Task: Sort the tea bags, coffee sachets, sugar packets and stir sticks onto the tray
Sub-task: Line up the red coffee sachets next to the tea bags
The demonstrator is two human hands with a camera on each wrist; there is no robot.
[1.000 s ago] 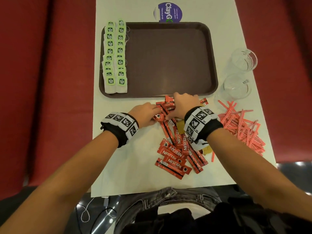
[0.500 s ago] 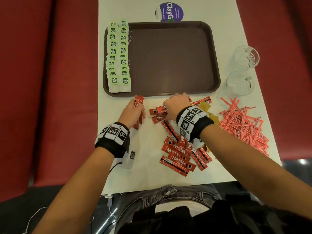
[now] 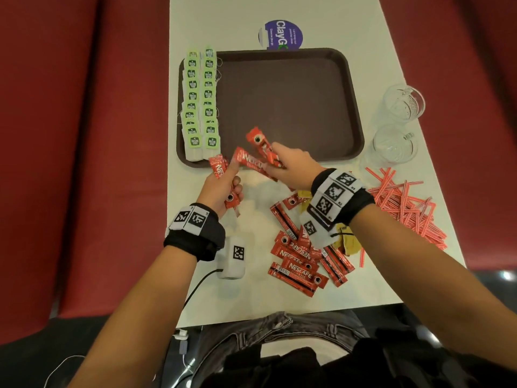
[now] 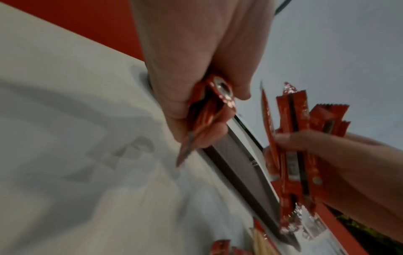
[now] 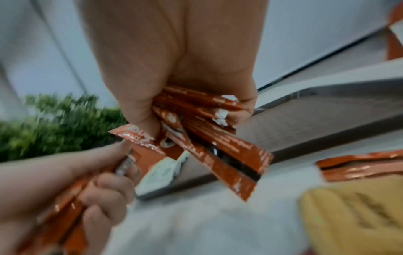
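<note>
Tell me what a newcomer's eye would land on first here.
Both hands, the left hand and the right hand, grip red coffee sachets at the near edge of the brown tray. Two neat rows of green tea bags line the tray's left side. Pink stir sticks lie scattered on the table at right.

"NESCAFE" reads in white on the red coffee sachets (image 3: 298,271) lying near on the table, and partly — "NESCA" — on the sachet in the right hand (image 3: 291,166). The purple round sticker (image 3: 282,35) at the far end says "ClayG". The tea bags' (image 3: 200,107) green labels are too small to read.
</note>
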